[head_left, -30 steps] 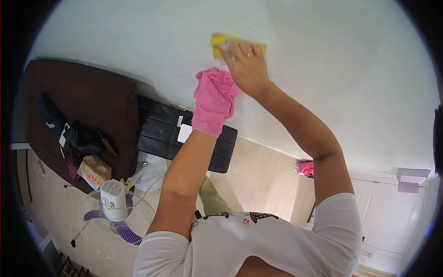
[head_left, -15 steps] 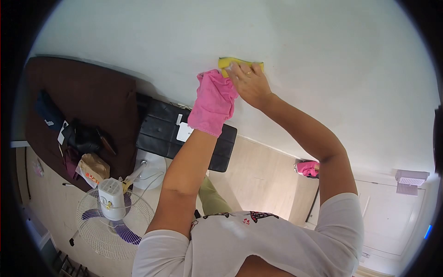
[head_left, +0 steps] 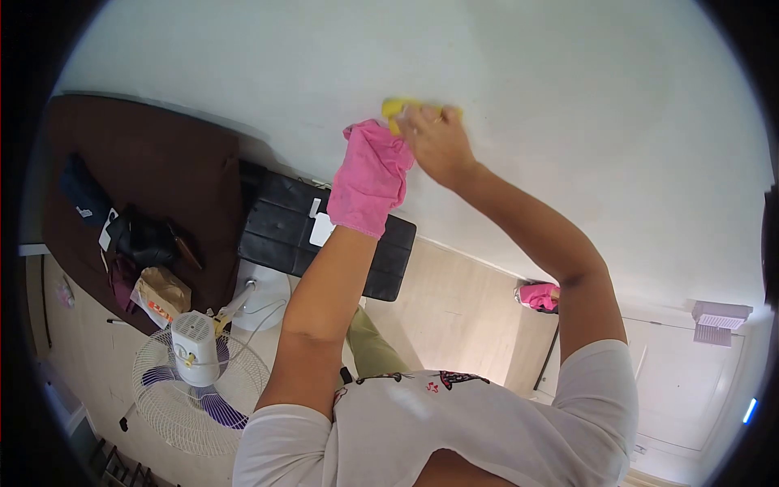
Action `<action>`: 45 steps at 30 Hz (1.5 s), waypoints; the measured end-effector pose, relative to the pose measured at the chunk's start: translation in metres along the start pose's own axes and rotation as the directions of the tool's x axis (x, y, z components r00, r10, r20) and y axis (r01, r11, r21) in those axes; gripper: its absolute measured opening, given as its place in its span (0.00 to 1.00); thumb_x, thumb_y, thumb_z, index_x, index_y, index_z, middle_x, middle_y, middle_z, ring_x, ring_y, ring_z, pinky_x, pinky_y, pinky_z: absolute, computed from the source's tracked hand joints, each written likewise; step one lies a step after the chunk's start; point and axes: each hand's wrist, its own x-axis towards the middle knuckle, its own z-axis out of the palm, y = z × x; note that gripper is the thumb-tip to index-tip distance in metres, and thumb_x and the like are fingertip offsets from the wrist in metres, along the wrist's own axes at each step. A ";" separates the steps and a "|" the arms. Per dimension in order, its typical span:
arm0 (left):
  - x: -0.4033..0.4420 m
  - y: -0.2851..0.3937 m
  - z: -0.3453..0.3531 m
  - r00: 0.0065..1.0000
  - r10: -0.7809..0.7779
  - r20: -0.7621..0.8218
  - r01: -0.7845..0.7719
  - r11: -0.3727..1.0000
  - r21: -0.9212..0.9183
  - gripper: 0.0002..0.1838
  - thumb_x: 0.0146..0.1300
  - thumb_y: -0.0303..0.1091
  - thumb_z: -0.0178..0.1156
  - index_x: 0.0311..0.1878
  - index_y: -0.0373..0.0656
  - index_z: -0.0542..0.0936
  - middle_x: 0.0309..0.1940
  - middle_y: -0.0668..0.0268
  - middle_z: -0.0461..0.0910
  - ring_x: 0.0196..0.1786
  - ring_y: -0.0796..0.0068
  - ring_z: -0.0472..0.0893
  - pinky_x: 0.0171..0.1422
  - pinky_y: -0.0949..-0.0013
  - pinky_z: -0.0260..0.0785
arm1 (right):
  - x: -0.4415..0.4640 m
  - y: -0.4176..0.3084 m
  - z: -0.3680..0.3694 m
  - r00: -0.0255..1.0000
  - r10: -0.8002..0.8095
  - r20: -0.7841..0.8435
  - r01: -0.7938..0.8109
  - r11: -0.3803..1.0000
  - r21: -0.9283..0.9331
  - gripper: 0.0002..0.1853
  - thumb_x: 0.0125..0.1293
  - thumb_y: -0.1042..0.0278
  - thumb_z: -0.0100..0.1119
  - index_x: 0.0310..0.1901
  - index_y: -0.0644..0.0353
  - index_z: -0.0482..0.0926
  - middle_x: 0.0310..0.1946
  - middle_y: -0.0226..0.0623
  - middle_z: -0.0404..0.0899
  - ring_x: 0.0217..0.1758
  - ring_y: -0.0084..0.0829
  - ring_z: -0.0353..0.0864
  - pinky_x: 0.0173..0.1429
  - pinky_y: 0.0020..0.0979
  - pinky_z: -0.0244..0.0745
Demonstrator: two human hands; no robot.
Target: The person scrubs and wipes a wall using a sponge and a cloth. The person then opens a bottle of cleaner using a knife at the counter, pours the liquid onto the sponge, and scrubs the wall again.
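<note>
- On the pale wall (head_left: 568, 105), a yellow sponge (head_left: 393, 108) is held flat, it seems, by the right hand (head_left: 438, 150).
- The right hand is bent over the sponge, with the fingers closed on it; part of it is blurred.
- The left hand is hidden by a pink cloth (head_left: 369, 183), so whether it is open or closed cannot be told. The cloth is hung over it like a big floppy mitten, just beside the sponge.
- The sponge looks light and soft, so it should be squashed easily and not be broken by a squeeze. If it is wet, it may be a bit slippery.
- It is best gripped by its two long sides, with the palm kept behind it so the whole flat face can be pressed.
- The cloth looks thin and bendy. It is best bunched up in the middle, as a loose edge could be dragged or folded under.
- Lower down, a black bench (head_left: 280, 227) and a fan (head_left: 197, 349) can be seen.
</note>
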 end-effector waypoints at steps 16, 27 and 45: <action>-0.004 0.066 -0.043 0.954 -0.284 0.099 0.291 0.955 -0.059 0.17 0.59 0.38 0.61 0.45 0.46 0.66 0.36 0.66 0.71 0.36 0.68 0.72 0.44 0.68 0.69 | -0.040 0.034 -0.008 0.908 0.279 -0.313 -0.181 0.934 0.309 0.18 0.54 0.72 0.53 0.48 0.51 0.79 0.45 0.29 0.75 0.45 0.28 0.72 0.49 0.39 0.60; -0.029 0.056 0.036 0.984 -0.166 0.057 0.169 0.802 -0.573 0.15 0.59 0.32 0.61 0.43 0.42 0.66 0.36 0.66 0.72 0.36 0.75 0.72 0.41 0.71 0.70 | -0.092 0.023 -0.002 0.942 0.270 -0.200 -0.220 0.946 0.239 0.18 0.53 0.74 0.53 0.48 0.49 0.79 0.48 0.29 0.74 0.49 0.29 0.73 0.51 0.39 0.58; -0.015 0.098 0.006 0.791 -0.456 0.407 0.596 0.424 -0.682 0.07 0.64 0.28 0.51 0.44 0.40 0.68 0.38 0.68 0.71 0.38 0.76 0.72 0.43 0.74 0.68 | -0.085 0.033 -0.062 0.857 0.501 -0.119 -0.474 0.858 0.196 0.19 0.56 0.73 0.51 0.51 0.65 0.73 0.55 0.36 0.69 0.57 0.33 0.67 0.62 0.42 0.58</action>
